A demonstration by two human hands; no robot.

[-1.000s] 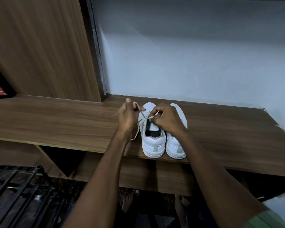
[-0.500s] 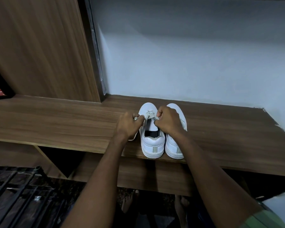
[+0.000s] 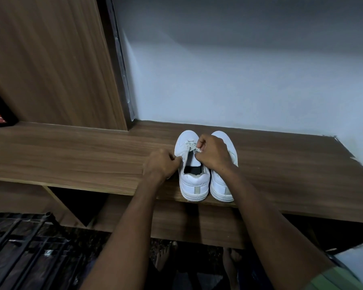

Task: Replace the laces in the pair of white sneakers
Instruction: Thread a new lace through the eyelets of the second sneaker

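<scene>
Clearly the lace [image 3: 190,147] is the soft, light part of this job: a flat, pale cord that will flop, twist and slip back through an eyelet unless kept taut. It is best taken near its ends, close to the eyelets, with a pinch and not a fist. The sneakers should be light but stiff enough in sole and heel to stay put under a gentle tug; a hard pull would likely drag one along the smooth worktop [image 3: 71,155].

Both white sneakers stand side by side, touching, heels toward the person, near the front edge of the wooden worktop. The left sneaker [image 3: 192,166] has its tongue exposed and its dark opening showing, with lace crossing only the eyelets nearest the toe. The right sneaker [image 3: 223,181] is largely covered by the wrist, so its lacing cannot be judged.

The left hand [image 3: 162,163] has its fingers curled and pinched at the sneaker's outer edge, apparently on a lace end. The right hand [image 3: 213,152] pinches the lace just above the tongue.
</scene>
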